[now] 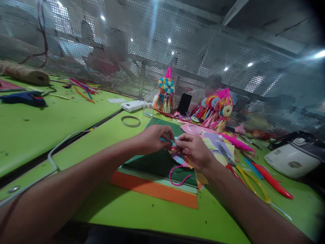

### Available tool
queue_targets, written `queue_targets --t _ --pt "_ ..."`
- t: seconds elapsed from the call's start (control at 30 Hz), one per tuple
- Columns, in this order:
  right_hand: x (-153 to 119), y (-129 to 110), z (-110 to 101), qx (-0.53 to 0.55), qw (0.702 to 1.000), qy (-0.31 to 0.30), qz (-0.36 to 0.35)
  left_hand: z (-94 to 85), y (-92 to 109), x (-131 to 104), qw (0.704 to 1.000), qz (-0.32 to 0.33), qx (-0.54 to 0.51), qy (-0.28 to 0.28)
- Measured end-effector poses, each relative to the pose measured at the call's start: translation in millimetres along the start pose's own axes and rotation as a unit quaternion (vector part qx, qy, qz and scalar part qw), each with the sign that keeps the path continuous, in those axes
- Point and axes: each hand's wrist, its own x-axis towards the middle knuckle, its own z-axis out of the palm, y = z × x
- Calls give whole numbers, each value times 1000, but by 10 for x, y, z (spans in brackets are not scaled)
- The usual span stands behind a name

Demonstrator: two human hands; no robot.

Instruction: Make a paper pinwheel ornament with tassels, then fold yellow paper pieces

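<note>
My left hand (158,137) is closed in a pinch on a narrow blue strip (164,139). Facing it, my right hand (191,147) pinches the other side of the same small colourful piece, whose exact form is hidden by fingers. Multicoloured flaps (181,159) in purple, blue and yellow hang below the right fingertips. A curled magenta cord (175,184) lies under them on dark green sheets (152,169). Beneath these, an orange sheet (152,191) sticks out at the front.
Scissors with yellow handles (251,181) and a red tool (273,179) lie at right. A tape ring (130,121), white power bank (132,105), clear cup (148,107) and phone (185,103) stand behind. Tasselled ornaments (167,89) sit farther back. A blue glue gun (24,98) lies left.
</note>
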Motion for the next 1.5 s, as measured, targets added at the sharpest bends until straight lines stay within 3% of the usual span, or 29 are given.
queue_targets --t 0.3,0.6,0.77,0.93,1.03,1.2,1.5 --pt "-5 -54 -53 0 999 -23 39 -17 19 -28 991 108 82 9" --pt "15 -46 -61 -7 997 -39 64 -3 -9 -37 986 119 117 9" --pt "-3 -31 -6 -79 996 25 23 -29 -71 13 992 61 110 23" --pt "-55 -65 43 -304 940 15 -153 -125 -136 55 1000 -15 14 10" --pt "-55 -69 21 -298 947 -16 -118 -142 -112 46 998 -52 -29 12" --pt "-52 -62 3 -175 982 -53 -44 -101 -27 12 989 -93 -116 0" --pt "-46 -19 47 -215 975 -45 -43 -94 21 -4 973 -128 -190 -26"
